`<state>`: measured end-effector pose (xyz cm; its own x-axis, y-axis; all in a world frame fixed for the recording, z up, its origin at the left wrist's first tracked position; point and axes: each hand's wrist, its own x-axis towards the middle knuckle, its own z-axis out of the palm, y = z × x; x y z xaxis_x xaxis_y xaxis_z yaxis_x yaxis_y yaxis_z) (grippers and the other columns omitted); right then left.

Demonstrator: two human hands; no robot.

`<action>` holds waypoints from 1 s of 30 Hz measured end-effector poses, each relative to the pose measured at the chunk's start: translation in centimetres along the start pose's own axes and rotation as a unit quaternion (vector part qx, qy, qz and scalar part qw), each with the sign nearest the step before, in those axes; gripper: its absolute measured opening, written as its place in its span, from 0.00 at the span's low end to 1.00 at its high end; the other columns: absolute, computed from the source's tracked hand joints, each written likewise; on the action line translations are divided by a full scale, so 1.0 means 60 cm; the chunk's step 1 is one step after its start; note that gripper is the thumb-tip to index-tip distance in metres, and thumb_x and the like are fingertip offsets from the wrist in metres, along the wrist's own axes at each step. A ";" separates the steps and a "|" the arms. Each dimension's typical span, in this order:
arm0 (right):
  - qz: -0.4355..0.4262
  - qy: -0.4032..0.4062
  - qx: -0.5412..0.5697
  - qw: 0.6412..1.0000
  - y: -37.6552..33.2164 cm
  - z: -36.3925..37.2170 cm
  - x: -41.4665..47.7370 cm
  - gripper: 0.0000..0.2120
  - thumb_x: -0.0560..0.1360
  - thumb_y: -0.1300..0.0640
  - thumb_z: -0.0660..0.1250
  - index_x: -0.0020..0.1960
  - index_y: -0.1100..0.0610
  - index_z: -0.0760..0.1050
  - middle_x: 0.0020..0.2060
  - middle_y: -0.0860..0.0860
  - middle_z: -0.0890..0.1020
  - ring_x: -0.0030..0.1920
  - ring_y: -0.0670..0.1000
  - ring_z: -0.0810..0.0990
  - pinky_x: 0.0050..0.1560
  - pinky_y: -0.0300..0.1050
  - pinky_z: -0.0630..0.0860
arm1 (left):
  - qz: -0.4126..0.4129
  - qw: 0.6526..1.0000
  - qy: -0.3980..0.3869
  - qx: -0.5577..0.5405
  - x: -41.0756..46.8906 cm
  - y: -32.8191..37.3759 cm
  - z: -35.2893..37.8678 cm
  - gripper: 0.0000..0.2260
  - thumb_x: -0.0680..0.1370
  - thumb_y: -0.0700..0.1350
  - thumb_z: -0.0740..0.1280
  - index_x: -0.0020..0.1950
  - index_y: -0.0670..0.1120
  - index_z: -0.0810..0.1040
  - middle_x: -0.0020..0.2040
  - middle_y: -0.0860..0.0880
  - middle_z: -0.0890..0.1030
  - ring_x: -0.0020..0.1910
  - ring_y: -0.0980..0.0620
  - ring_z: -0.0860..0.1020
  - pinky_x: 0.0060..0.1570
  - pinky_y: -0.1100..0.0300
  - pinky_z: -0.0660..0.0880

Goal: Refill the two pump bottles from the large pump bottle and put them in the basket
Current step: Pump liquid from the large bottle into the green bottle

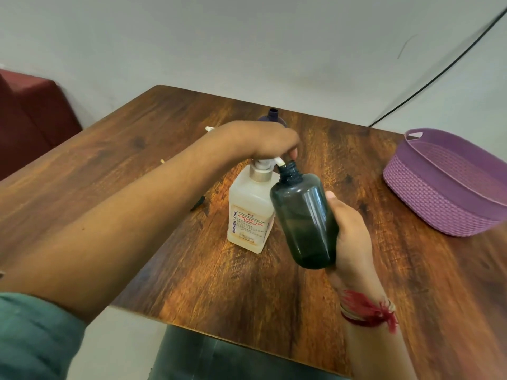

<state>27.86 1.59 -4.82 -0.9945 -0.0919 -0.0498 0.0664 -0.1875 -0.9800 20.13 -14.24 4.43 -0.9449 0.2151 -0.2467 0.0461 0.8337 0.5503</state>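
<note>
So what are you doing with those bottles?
A person is refilling a small bottle. The left hand presses down on the pump of the large white bottle, which stands on the wooden table. The right hand holds the dark open bottle tilted, its mouth right at the spout. Another purple bottle waits behind, mostly hidden. The purple basket on the right has no bottle in it that shows.

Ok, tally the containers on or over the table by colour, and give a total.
White: 1, large pump bottle
Dark green: 1, small bottle held in the right hand
Purple: 2, basket and a bottle behind the left hand
Total: 4
</note>
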 end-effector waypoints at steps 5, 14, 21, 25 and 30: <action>0.001 -0.012 -0.008 1.000 -0.004 0.000 -0.009 0.23 0.72 0.44 0.61 0.45 0.66 0.75 0.43 0.60 0.75 0.42 0.58 0.72 0.44 0.50 0.70 | 0.009 1.000 0.001 0.010 -0.004 0.005 -0.004 0.17 0.82 0.48 0.50 0.61 0.47 0.76 0.43 0.58 0.72 0.41 0.62 0.68 0.38 0.64 0.63; -0.009 -0.012 0.000 1.000 -0.009 0.009 -0.013 0.31 0.71 0.43 0.61 0.53 0.72 0.69 0.44 0.60 0.74 0.44 0.58 0.72 0.48 0.54 0.69 | 0.032 0.999 0.005 0.022 -0.010 0.012 -0.011 0.17 0.83 0.47 0.49 0.61 0.45 0.75 0.42 0.58 0.72 0.40 0.63 0.68 0.34 0.71 0.65; -0.018 -0.024 -0.001 1.000 0.000 0.009 -0.006 0.24 0.75 0.45 0.60 0.48 0.69 0.74 0.41 0.59 0.74 0.40 0.57 0.71 0.44 0.52 0.68 | 0.005 1.000 -0.009 0.023 -0.006 0.002 0.003 0.17 0.82 0.47 0.50 0.60 0.47 0.78 0.52 0.50 0.75 0.47 0.54 0.72 0.44 0.60 0.65; -0.016 -0.034 -0.022 0.999 0.004 0.005 -0.004 0.17 0.80 0.49 0.57 0.42 0.60 0.75 0.33 0.54 0.74 0.33 0.50 0.72 0.38 0.45 0.70 | 0.009 0.999 -0.013 0.043 -0.010 0.011 -0.005 0.18 0.83 0.47 0.49 0.61 0.46 0.76 0.44 0.55 0.72 0.46 0.57 0.70 0.50 0.59 0.63; -0.028 -0.033 -0.025 0.999 -0.002 0.006 -0.004 0.17 0.80 0.48 0.58 0.39 0.57 0.76 0.33 0.53 0.74 0.34 0.50 0.72 0.36 0.43 0.70 | 0.021 0.999 0.001 0.026 -0.013 0.013 -0.011 0.18 0.83 0.47 0.49 0.60 0.45 0.76 0.42 0.58 0.71 0.40 0.64 0.68 0.39 0.68 0.62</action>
<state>28.10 1.31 -4.63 -0.9889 -0.1473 0.0174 0.0042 -0.1452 -0.9894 20.69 -14.09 5.56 -0.9425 0.2494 -0.2226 0.1020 0.8488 0.5187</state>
